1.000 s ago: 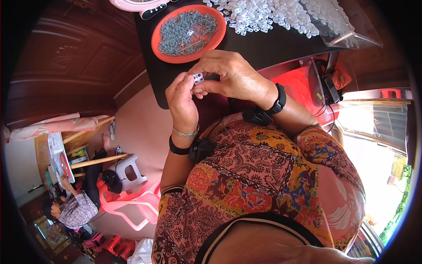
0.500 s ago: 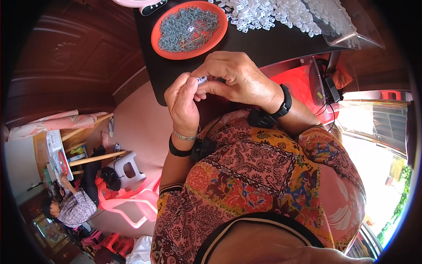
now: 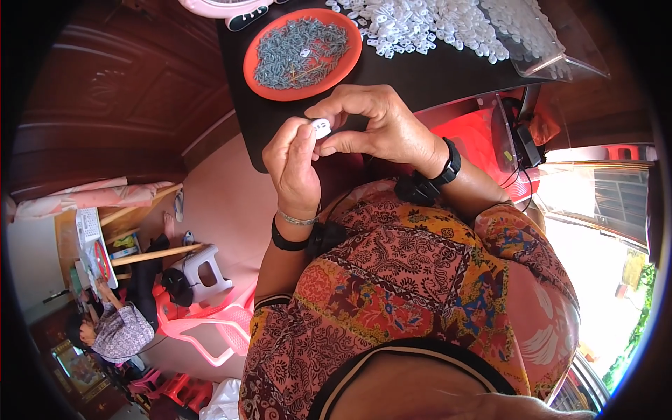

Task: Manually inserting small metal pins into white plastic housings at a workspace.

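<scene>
A small white plastic piece with holes [image 3: 320,128] is pinched between the thumb and fingers of my left hand [image 3: 292,164]. My right hand [image 3: 385,126] is just to the right of the piece, its thumb and forefinger spread around it with a gap between them. Whether a right fingertip touches the piece is hard to see. Beyond my hands, an orange-red plate [image 3: 308,95] holds a heap of small grey screws [image 3: 297,52]. One white piece lies among the screws. A large pile of similar white pieces [image 3: 413,28] is spread on the dark table [image 3: 409,78].
A clear plastic tray [image 3: 563,59] with more white pieces is at the table's right end. A pink object [image 3: 220,7] sits at the far left corner. To my left are a pink chair [image 3: 210,329], a grey stool [image 3: 208,273] and another person [image 3: 124,332] seated at a table.
My right thumb and forefinger have spread apart from the white piece, which now shows more of its face. My left hand keeps its pinch with little movement.
</scene>
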A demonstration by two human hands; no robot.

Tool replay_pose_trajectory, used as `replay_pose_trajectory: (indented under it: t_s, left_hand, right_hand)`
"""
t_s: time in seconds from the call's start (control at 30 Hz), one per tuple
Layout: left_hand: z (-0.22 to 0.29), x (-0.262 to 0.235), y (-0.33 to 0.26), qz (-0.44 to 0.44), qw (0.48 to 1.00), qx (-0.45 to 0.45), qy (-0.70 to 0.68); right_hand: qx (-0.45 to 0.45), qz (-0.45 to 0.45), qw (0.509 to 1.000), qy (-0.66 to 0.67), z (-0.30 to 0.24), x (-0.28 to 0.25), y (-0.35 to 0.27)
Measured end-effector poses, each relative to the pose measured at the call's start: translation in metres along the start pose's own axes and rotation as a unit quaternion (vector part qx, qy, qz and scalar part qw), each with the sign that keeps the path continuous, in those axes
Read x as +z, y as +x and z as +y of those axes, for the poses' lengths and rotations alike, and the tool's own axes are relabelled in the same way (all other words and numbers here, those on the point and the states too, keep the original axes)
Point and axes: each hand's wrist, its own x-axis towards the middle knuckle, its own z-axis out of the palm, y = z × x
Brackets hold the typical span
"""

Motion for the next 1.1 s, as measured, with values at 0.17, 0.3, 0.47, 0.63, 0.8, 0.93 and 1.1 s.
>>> replay_pose_trajectory:
  t_s: [0.17,0.3,0.47,0.63,0.8,0.93,1.1]
  left_hand:
    - [0.002,0.004,0.003,-0.011,0.999,-0.028,-0.027]
    - [-0.007,0.001,0.001,-0.001,0.999,-0.020,-0.042]
    - [-0.008,0.001,0.001,-0.018,0.996,-0.043,-0.072]
    - [-0.007,0.003,0.001,-0.020,0.994,-0.062,-0.084]
    - [-0.008,0.004,0.003,-0.028,0.994,-0.065,-0.087]
    - [-0.007,-0.001,0.003,-0.029,0.997,-0.034,-0.070]
    - [-0.010,-0.009,0.011,-0.005,0.997,-0.034,-0.073]
  right_hand:
    - [0.031,0.004,0.999,0.033,0.001,-0.002,-0.003]
    - [0.016,-0.006,1.000,-0.003,-0.004,-0.003,-0.001]
    - [0.028,-0.016,0.999,-0.019,-0.005,-0.003,-0.003]
    - [0.020,-0.018,0.999,-0.046,-0.010,-0.006,-0.002]
    - [-0.015,-0.022,0.997,-0.072,-0.011,-0.013,0.000]
    - [-0.097,0.085,0.962,-0.242,-0.029,-0.062,0.017]
    - [-0.046,0.365,0.783,-0.501,-0.075,-0.186,0.055]
